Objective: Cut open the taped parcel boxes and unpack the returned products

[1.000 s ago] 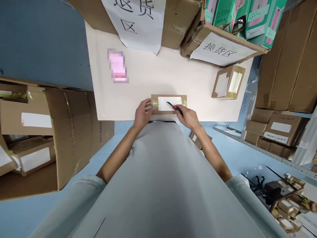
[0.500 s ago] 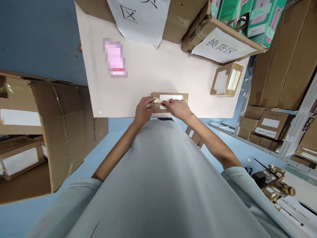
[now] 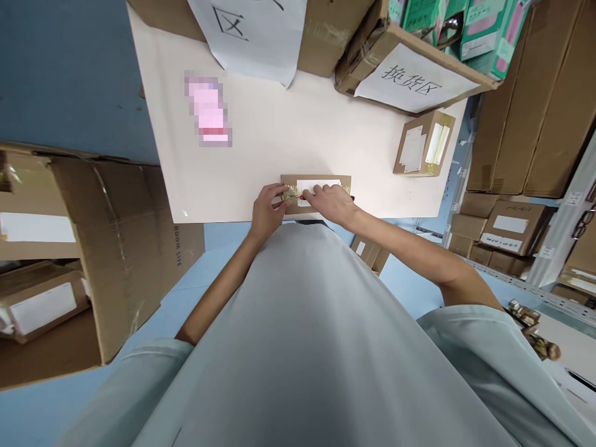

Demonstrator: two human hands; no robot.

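A small cardboard box [image 3: 289, 179] with a white label and shiny clear tape at its ends lies at the table's near edge. My left hand [image 3: 268, 211] grips the box's left end, fingers and thumb at the taped side. Over the label, my right hand [image 3: 333, 203] is closed around a slim red-and-black tool [image 3: 352, 198], like a screwdriver. Its dark end sticks out to the right of the hand, and a bit of red shows at the fingertips beside the left tape. The palm hides most of the handle.
The white table [image 3: 251, 155] also bears a blurred pink item [image 3: 208, 108], a taped carton [image 3: 423, 146] and an open box [image 3: 414, 81] of green-and-pink packages. A big open carton [image 3: 125, 248] stands left; shelves with boxes [image 3: 516, 226] are at right.
My right hand has shifted slightly, its forearm and elbow swinging out to the right. The tool's thin tip, visible before at the left tape, is now harder to see. The view has moved a little.
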